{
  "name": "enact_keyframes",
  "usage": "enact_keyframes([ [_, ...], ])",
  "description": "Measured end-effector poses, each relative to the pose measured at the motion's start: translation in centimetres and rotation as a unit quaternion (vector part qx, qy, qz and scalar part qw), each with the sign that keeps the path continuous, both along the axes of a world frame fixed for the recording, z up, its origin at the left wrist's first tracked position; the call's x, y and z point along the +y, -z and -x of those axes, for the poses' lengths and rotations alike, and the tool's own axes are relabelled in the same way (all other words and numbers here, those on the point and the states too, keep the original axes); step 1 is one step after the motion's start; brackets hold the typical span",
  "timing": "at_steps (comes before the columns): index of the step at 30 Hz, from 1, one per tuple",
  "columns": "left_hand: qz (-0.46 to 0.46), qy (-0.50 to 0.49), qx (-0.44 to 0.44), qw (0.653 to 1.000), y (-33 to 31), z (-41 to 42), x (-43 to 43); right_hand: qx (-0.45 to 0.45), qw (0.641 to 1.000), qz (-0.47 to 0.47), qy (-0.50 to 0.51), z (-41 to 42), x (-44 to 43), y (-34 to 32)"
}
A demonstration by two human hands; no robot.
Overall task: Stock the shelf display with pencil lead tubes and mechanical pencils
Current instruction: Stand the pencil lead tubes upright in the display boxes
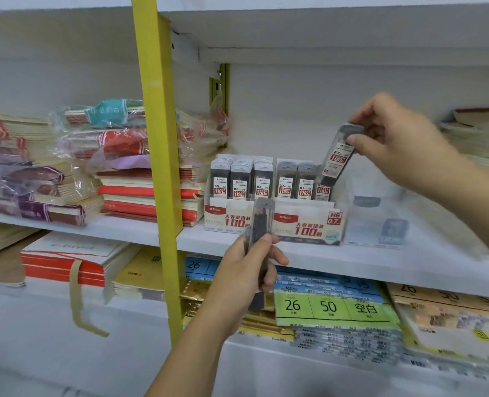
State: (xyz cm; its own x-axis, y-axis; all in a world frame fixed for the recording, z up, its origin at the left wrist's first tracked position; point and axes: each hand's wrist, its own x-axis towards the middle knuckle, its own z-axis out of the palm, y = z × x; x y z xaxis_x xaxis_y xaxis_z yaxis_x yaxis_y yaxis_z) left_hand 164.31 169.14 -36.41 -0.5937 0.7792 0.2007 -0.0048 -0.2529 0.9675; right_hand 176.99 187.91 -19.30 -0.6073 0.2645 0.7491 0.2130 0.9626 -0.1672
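The right hand (395,138) pinches the grey cap of a lead tube (338,156) between thumb and fingertips. The tube is tilted, its lower end over the right end of the display box (309,224) on the white shelf (381,262); contact there is unclear. Upright stocked tubes (262,181) fill the box. The left hand (246,270), fingers curled, grips dark tubes (262,219) upright before the box; their number is blurred. A clear pack (381,222) just right of the box is unreadable.
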Motion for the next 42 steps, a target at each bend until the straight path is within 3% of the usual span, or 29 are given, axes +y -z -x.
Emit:
enact_keyframes([
  [3, -0.011, -0.005, 0.004, 1.000, -0.1, 0.2, 0.1, -0.110, 0.992, -0.049, 0.030, 2.0, 1.7, 0.2],
  [7, -0.015, 0.002, 0.007, 1.000, -0.2, 0.3, 0.0, -0.127, 0.992, -0.004, 0.023, 3.5, 3.4, 0.9],
  [14, -0.008, 0.016, 0.003, 1.000, -0.4, 0.3, -0.3, -0.183, 0.974, -0.071, 0.117, 4.4, 4.4, 1.1],
  [16, -0.006, 0.018, 0.004, 1.000, -0.3, 0.3, -0.4, -0.171, 0.974, -0.071, 0.131, 4.2, 3.8, 1.1],
  [18, -0.011, 0.025, 0.003, 1.000, -0.4, 0.2, -0.5, -0.095, 0.988, -0.062, 0.100, 3.4, 2.1, 1.7],
  [20, -0.012, 0.035, 0.006, 0.999, -0.3, 0.2, -0.7, -0.043, 0.999, 0.016, 0.012, 2.1, -0.8, 3.0],
  [22, -0.012, 0.043, 0.013, 0.999, -0.4, -0.1, -0.7, -0.051, 0.986, 0.129, -0.091, 0.8, -4.1, 5.2],
  [25, -0.005, 0.060, 0.028, 0.998, 0.0, -0.6, -0.7, -0.067, 0.948, 0.255, -0.180, 0.1, -6.6, 9.0],
  [30, 0.044, 0.081, 0.057, 0.994, 0.7, -1.7, -0.8, 0.030, 0.867, 0.438, -0.237, 0.0, -6.6, 12.7],
  [36, 0.076, 0.061, 0.067, 0.993, 1.2, -1.7, -1.2, 0.074, 0.811, 0.506, -0.286, -0.3, -5.2, 12.5],
  [42, 0.092, 0.035, 0.062, 0.993, 1.8, -1.3, -1.5, 0.065, 0.824, 0.498, -0.262, -1.0, -4.6, 12.9],
])
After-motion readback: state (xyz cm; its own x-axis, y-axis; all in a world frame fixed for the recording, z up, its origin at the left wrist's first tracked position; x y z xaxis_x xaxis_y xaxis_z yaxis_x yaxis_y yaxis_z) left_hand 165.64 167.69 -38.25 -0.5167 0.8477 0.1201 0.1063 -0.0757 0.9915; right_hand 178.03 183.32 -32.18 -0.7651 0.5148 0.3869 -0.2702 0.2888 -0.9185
